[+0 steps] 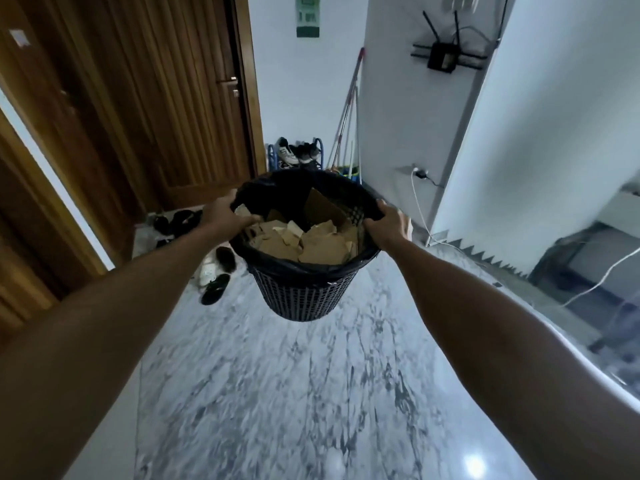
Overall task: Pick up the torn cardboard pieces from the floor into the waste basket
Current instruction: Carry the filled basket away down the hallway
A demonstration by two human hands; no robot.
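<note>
- The basket (304, 292) is held above the floor (277, 393), cardboard (311, 244) inside.
- Left hand (221, 216) fingers are clamped on its 9 o'clock rim.
- Right hand (389, 225) fingers are clamped at 3 o'clock.

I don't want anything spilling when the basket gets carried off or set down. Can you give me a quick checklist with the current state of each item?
1. Left hand gripping the waste basket rim: ok.
2. Right hand gripping the opposite rim: ok.
3. Cardboard pieces sitting below the rim: ok.
4. Black liner folded over the rim: ok.
5. Visible floor free of leftover cardboard: ok; behind the camera, cannot tell.
6. Path ahead: not ok, shoes lie on the left.
</note>
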